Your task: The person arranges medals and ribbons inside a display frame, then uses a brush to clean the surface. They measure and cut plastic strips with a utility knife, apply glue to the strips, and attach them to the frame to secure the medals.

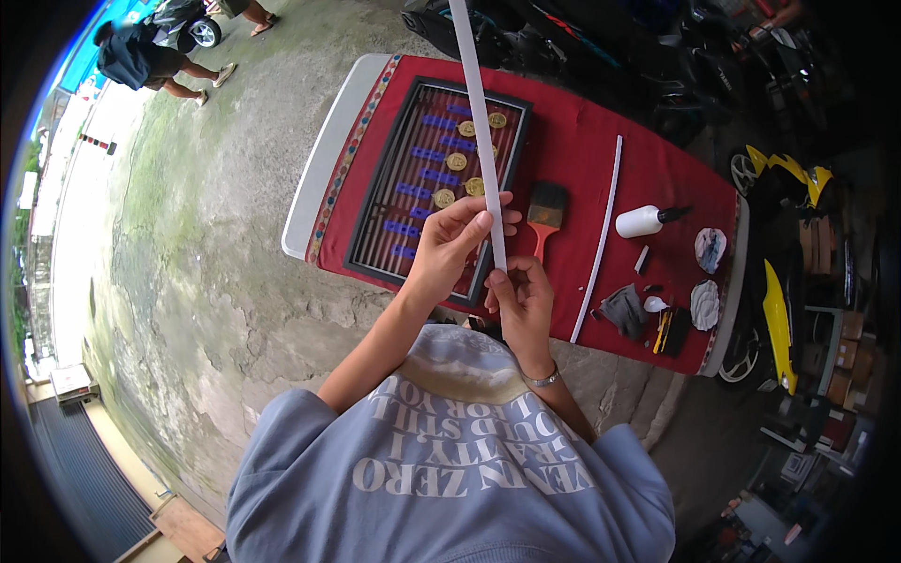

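A long, flat white strip (481,122) stands up in front of me, running past the top of the view. My left hand (455,249) pinches it between thumb and fingers a little above its lower end. At that lower end my right hand (524,300) holds it with thumb and fingertips. Behind the hands lies a black-framed display case (375,202) with gold medals (456,161) on blue ribbons (429,153); the strip and my left hand cover part of it. A paintbrush (546,211) with an orange-red handle rests beside the case.
The table's red cloth (572,141) also carries a second white strip (601,235), a white bottle (638,221) with black nozzle, a grey cloth (624,310), a yellow cutter (664,330) and crumpled white pieces (706,305). Motorcycles (694,66) stand beyond; a person (141,56) is far left.
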`<control>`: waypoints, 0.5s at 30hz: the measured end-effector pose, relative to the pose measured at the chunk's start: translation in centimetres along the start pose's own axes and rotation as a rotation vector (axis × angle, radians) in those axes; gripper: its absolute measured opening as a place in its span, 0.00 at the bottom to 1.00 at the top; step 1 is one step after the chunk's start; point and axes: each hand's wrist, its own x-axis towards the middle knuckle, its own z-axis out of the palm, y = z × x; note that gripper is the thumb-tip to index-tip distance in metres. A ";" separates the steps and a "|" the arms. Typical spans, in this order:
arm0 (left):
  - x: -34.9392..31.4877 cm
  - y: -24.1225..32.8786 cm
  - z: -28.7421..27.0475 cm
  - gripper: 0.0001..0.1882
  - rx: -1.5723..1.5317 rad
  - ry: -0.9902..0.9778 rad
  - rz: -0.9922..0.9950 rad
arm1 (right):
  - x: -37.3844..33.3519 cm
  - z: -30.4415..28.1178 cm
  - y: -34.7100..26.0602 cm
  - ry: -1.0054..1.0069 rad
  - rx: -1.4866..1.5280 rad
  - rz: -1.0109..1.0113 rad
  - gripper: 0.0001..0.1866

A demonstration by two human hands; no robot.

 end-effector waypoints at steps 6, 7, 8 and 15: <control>-0.9 -1.5 1.0 0.21 0.077 0.039 -0.054 | 0.4 -0.9 0.5 -0.052 0.038 -0.033 0.07; -1.0 -1.8 1.1 0.21 0.125 0.070 -0.007 | 0.6 -1.0 0.8 -0.060 0.024 -0.072 0.07; -1.1 -2.1 1.1 0.21 0.173 0.101 0.039 | 0.7 -1.5 1.4 -0.046 -0.041 -0.095 0.07; -4.4 -1.7 0.0 0.13 0.398 0.313 0.041 | 2.5 -5.8 -1.0 0.070 -0.213 -0.179 0.10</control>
